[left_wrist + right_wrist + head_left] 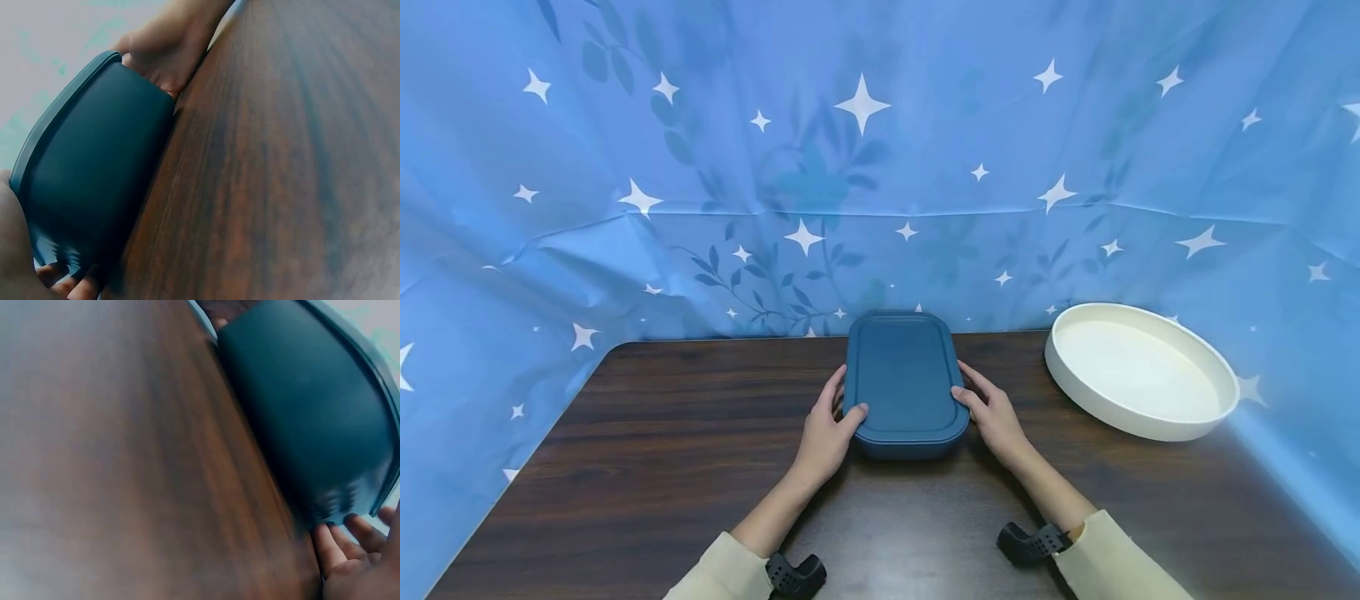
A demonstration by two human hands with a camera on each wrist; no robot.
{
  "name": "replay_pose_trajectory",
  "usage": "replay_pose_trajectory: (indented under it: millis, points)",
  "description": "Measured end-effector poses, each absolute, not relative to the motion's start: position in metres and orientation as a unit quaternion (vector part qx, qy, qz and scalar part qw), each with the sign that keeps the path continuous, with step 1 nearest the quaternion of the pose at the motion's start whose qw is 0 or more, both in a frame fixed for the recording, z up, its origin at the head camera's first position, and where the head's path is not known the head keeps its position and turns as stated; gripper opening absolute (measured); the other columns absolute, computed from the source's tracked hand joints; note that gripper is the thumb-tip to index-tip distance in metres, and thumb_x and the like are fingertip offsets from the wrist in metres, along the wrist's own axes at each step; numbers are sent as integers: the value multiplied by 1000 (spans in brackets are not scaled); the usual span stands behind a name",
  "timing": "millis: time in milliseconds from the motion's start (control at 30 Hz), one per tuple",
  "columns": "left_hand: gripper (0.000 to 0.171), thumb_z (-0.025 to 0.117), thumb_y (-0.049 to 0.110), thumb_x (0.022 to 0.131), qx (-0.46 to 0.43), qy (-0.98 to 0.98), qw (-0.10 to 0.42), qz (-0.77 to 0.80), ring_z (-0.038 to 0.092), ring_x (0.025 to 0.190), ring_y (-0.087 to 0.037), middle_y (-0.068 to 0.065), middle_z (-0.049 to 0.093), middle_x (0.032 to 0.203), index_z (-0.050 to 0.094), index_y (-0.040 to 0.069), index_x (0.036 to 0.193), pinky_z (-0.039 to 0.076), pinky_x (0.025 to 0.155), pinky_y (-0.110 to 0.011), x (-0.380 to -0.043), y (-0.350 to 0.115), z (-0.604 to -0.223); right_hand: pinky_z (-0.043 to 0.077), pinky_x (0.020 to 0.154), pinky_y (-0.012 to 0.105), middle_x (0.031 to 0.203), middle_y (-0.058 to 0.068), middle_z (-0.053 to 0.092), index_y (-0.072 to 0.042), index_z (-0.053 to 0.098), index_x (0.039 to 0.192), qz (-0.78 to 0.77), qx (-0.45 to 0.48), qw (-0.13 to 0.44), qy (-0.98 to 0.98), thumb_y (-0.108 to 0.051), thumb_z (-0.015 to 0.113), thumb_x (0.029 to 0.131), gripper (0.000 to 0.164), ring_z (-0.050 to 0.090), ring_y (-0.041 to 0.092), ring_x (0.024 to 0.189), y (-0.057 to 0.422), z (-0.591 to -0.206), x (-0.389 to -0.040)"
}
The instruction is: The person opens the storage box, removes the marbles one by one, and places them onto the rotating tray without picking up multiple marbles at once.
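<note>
Blue lidded box (904, 383) is taking ctr spot, w/ a star-print blue cloth (925, 133) hanging behind. A dark wood table (647, 467) is running beneath, the box lying toward its far edge, short end facing the person; base is apparently resting on the wood, tho full contact isn't showing. Off to the R, well apart, a round white tray (1142, 375) is standing by the table's far corner. L hand (826, 437) and R hand (997, 421) are gripping opp. long sides, each partly closed, thumb and fingers parting just enough to take in the box's side; neither is holding anything else. Black wristbands (1033, 544) are showing nearer the camera. L thumb (854, 414) is resting on the lid's edge nr the front corner, R thumb (964, 397) a bit farther back. For best results, both hands are prob. needing to squeeze evenly, w/ fingers supporting low, box staying level and thumbs not prying the rim.
</note>
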State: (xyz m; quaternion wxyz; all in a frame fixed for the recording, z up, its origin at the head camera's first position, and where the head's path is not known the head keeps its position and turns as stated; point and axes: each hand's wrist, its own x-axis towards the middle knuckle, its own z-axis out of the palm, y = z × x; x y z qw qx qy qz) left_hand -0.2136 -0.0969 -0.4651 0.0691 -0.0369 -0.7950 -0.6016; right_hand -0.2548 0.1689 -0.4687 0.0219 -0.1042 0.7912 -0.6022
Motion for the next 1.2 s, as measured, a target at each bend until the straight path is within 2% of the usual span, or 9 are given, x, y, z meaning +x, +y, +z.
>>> replay_pose_trajectory:
  millis: [167,267,367,467,633,800,933,1067,1200]
  points:
    - [70,61,23,98,-37,-799,71,-597,48,143,-32,-14,46,157,29,19,160,41,114,-55,-214,-97,-465,42,113,55,164,16,34,-16,26,161,-569,-154,-8,808,-30,54,104,65,40,39,147,174,-471,-238]
    - [69,61,24,99,-49,-810,84,-578,44,146,-31,-12,40,161,28,19,160,41,114,-55,-214,-99,-463,35,116,60,167,15,26,-15,20,163,-557,-186,-12,810,-25,63,99,77,31,41,152,175,-471,-233]
    - [63,59,28,101,-81,-830,99,-543,28,154,-33,-11,29,166,34,19,158,29,120,-62,-215,-102,-459,37,117,51,168,14,25,-17,16,164,-555,-202,0,807,-25,74,91,93,31,39,152,175,-471,-231]
    - [54,57,30,102,-121,-847,113,-504,13,158,-35,-12,23,169,44,17,153,18,121,-69,-216,-105,-457,40,115,33,167,14,27,-18,14,164,-558,-210,10,803,-25,83,83,106,34,37,151,174,-471,-231]
    - [48,57,38,102,-179,-875,120,-433,13,159,-30,-5,30,167,55,18,146,21,121,-67,-214,-108,-452,39,106,14,166,14,28,-15,14,164,-567,-218,12,794,-22,86,80,111,39,36,148,173,-470,-229]
    - [72,65,61,90,-222,-916,113,-314,13,160,-29,-2,31,167,51,23,149,23,122,-64,-209,-104,-446,41,103,11,165,15,32,-15,16,163,-572,-223,5,789,-17,88,78,111,43,37,145,174,-471,-229]
    - [90,71,69,81,-234,-932,116,-252,14,160,-27,-2,30,167,46,22,153,29,121,-60,-206,-99,-443,40,103,11,164,15,33,-16,16,163,-564,-230,1,793,-19,89,77,113,43,37,145,173,-471,-228]
    - [92,70,70,81,-222,-944,105,-223,17,159,-23,2,31,167,43,24,155,42,113,-57,-204,-97,-442,40,103,11,164,15,34,-17,16,163,-559,-231,-2,796,-21,89,76,114,44,37,145,173,-471,-228]
    - [90,68,70,83,-217,-948,99,-210,16,159,-22,4,31,167,41,25,156,43,112,-55,-204,-98,-442,41,103,12,164,15,34,-17,16,163,-562,-231,-3,795,-19,90,76,115,45,37,144,172,-472,-228]
